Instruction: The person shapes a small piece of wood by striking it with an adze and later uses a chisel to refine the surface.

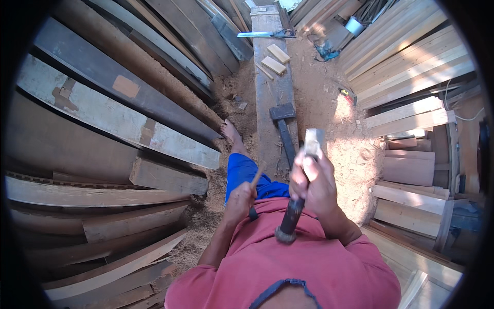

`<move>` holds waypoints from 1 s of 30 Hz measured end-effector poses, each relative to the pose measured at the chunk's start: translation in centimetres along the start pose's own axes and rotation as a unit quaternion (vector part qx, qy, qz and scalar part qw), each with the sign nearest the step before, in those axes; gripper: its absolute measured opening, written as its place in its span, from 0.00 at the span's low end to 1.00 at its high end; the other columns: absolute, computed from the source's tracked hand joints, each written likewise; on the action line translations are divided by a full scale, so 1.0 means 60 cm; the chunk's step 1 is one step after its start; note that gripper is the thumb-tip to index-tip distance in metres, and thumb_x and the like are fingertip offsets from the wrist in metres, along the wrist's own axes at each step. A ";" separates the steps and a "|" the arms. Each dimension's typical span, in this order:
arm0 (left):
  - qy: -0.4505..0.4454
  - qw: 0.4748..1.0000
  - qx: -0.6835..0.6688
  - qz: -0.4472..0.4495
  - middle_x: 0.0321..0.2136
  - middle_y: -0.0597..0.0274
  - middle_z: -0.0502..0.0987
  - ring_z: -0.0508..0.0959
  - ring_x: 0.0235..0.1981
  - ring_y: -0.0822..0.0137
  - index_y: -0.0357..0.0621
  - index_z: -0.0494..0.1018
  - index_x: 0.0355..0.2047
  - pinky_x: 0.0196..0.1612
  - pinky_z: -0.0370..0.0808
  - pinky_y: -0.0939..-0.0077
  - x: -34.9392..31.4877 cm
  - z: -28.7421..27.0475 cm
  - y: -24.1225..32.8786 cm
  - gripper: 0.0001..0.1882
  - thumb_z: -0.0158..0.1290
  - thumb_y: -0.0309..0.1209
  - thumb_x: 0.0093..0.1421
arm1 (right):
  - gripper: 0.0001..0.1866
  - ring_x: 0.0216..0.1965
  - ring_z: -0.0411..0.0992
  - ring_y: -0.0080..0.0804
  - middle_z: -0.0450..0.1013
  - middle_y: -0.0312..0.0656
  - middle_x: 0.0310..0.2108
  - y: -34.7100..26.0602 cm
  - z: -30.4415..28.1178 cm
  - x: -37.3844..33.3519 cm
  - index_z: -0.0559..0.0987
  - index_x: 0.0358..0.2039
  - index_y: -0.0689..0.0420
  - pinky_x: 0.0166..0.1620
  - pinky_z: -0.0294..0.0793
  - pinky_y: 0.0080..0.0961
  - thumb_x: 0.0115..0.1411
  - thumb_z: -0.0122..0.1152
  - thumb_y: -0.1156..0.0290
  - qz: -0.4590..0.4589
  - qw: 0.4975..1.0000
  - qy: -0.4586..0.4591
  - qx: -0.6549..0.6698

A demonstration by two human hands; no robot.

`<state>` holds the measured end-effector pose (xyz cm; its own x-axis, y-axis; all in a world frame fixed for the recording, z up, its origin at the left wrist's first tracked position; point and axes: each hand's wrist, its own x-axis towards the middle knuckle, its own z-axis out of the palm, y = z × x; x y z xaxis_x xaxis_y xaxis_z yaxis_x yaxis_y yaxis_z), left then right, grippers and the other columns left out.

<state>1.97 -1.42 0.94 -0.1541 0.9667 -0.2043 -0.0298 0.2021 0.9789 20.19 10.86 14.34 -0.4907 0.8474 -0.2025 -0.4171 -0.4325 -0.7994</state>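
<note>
Two pale blocks (273,65) lie cut on the bench (275,91); what remains is unclear — before the torso, the left hand (241,201) pinches a wooden stick (257,175), the right hand (318,183) grips a dark-handled tool (293,212).

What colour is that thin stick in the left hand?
The thin stick is light brown; the head view shows it best.

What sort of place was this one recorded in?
Most likely a woodworking shop or lumber store: long boards are stacked on the left, sawdust lies about, and a dark mallet rests on the narrow bench.
</note>
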 end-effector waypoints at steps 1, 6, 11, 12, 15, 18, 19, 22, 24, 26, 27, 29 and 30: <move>0.018 0.982 -0.156 -0.106 0.13 0.66 0.62 0.63 0.13 0.73 0.42 0.67 0.26 0.18 0.59 0.75 0.017 -0.001 -0.002 0.23 0.35 0.45 0.72 | 0.10 0.14 0.57 0.19 0.61 0.33 0.18 0.011 -0.017 0.029 0.66 0.43 0.59 0.19 0.64 0.19 0.70 0.43 0.65 0.003 0.999 0.000 -0.032; -0.105 0.913 -0.380 -0.107 0.11 0.70 0.60 0.57 0.12 0.76 0.42 0.69 0.31 0.17 0.55 0.81 0.094 0.020 0.076 0.22 0.36 0.47 0.72 | 0.10 0.15 0.60 0.17 0.64 0.32 0.18 0.047 -0.012 0.101 0.68 0.45 0.60 0.19 0.62 0.17 0.68 0.48 0.69 0.015 0.992 -0.022 -0.121; -0.046 0.974 -0.218 -0.052 0.12 0.71 0.60 0.59 0.13 0.77 0.42 0.69 0.32 0.18 0.56 0.82 0.099 0.037 0.079 0.21 0.37 0.46 0.71 | 0.14 0.17 0.62 0.15 0.66 0.32 0.23 0.060 -0.037 0.132 0.68 0.51 0.57 0.21 0.65 0.16 0.68 0.49 0.66 0.032 0.978 -0.067 -0.194; -0.039 0.990 -0.137 0.004 0.13 0.71 0.61 0.59 0.14 0.77 0.43 0.69 0.32 0.19 0.56 0.81 0.099 0.036 0.075 0.21 0.38 0.46 0.71 | 0.14 0.17 0.62 0.15 0.66 0.32 0.23 0.065 -0.039 0.130 0.68 0.51 0.57 0.21 0.65 0.16 0.68 0.49 0.66 0.033 0.978 -0.066 -0.194; -0.015 0.982 -0.189 -0.012 0.13 0.72 0.61 0.59 0.14 0.77 0.43 0.69 0.31 0.18 0.55 0.81 0.117 0.030 0.070 0.20 0.38 0.44 0.72 | 0.15 0.20 0.65 0.16 0.69 0.35 0.28 0.075 -0.028 0.123 0.67 0.52 0.57 0.23 0.68 0.17 0.68 0.48 0.65 -0.006 0.993 -0.001 -0.121; -0.023 0.923 -0.381 -0.039 0.15 0.70 0.63 0.61 0.14 0.77 0.44 0.69 0.31 0.18 0.57 0.81 0.151 0.018 0.067 0.19 0.37 0.42 0.72 | 0.12 0.21 0.67 0.19 0.72 0.37 0.30 0.093 -0.018 0.105 0.67 0.50 0.56 0.26 0.71 0.21 0.70 0.43 0.66 0.004 0.996 -0.003 0.092; -0.025 0.923 -0.382 -0.039 0.15 0.70 0.63 0.61 0.14 0.77 0.44 0.69 0.31 0.18 0.57 0.81 0.164 0.021 0.070 0.19 0.37 0.42 0.72 | 0.10 0.20 0.66 0.19 0.71 0.36 0.28 0.104 -0.012 0.097 0.67 0.48 0.56 0.25 0.71 0.21 0.70 0.42 0.68 0.028 0.990 -0.035 0.134; 0.131 0.976 -0.172 -0.004 0.20 0.67 0.68 0.66 0.20 0.72 0.42 0.71 0.33 0.28 0.67 0.76 0.200 0.006 0.047 0.22 0.34 0.43 0.73 | 0.08 0.18 0.63 0.17 0.68 0.33 0.25 0.101 0.035 0.063 0.67 0.46 0.56 0.24 0.70 0.21 0.70 0.42 0.68 0.172 0.976 -0.048 0.128; 0.063 0.989 -0.135 0.016 0.21 0.67 0.68 0.66 0.22 0.72 0.41 0.71 0.33 0.30 0.67 0.74 0.204 -0.015 0.042 0.22 0.34 0.43 0.73 | 0.08 0.17 0.60 0.16 0.63 0.31 0.23 0.110 0.048 0.045 0.67 0.44 0.55 0.23 0.69 0.20 0.70 0.42 0.67 0.228 0.957 -0.078 0.162; 0.011 0.998 -0.057 0.032 0.21 0.66 0.68 0.66 0.23 0.70 0.41 0.72 0.31 0.30 0.66 0.70 0.188 -0.012 0.094 0.23 0.34 0.42 0.73 | 0.08 0.16 0.59 0.16 0.62 0.31 0.23 0.106 0.047 0.039 0.66 0.44 0.55 0.22 0.68 0.20 0.70 0.42 0.67 0.220 0.961 -0.083 0.143; 0.007 0.998 -0.057 0.030 0.21 0.66 0.68 0.66 0.23 0.70 0.41 0.72 0.31 0.30 0.66 0.70 0.181 -0.006 0.109 0.23 0.34 0.42 0.73 | 0.08 0.16 0.58 0.15 0.61 0.30 0.22 0.103 0.046 0.037 0.66 0.43 0.55 0.21 0.67 0.20 0.70 0.43 0.66 0.211 0.966 -0.089 0.122; 0.029 0.994 -0.105 -0.013 0.20 0.62 0.67 0.67 0.23 0.68 0.39 0.71 0.29 0.29 0.65 0.68 0.159 0.004 0.124 0.23 0.34 0.41 0.72 | 0.08 0.15 0.57 0.16 0.60 0.31 0.21 0.096 0.051 0.029 0.66 0.43 0.56 0.20 0.66 0.20 0.70 0.42 0.66 0.200 0.970 -0.079 0.109; 0.031 0.994 -0.104 -0.014 0.20 0.62 0.67 0.67 0.23 0.68 0.39 0.71 0.29 0.29 0.65 0.68 0.151 0.009 0.122 0.23 0.34 0.41 0.72 | 0.08 0.15 0.57 0.16 0.59 0.31 0.21 0.091 0.054 0.025 0.66 0.43 0.56 0.19 0.66 0.19 0.70 0.42 0.66 0.187 0.975 -0.067 0.095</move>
<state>0.86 8.91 6.28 -0.2111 0.9483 -0.2371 -0.2380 0.1854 0.9534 14.69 8.76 11.52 -0.7267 0.5765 -0.3736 -0.3169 -0.7638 -0.5623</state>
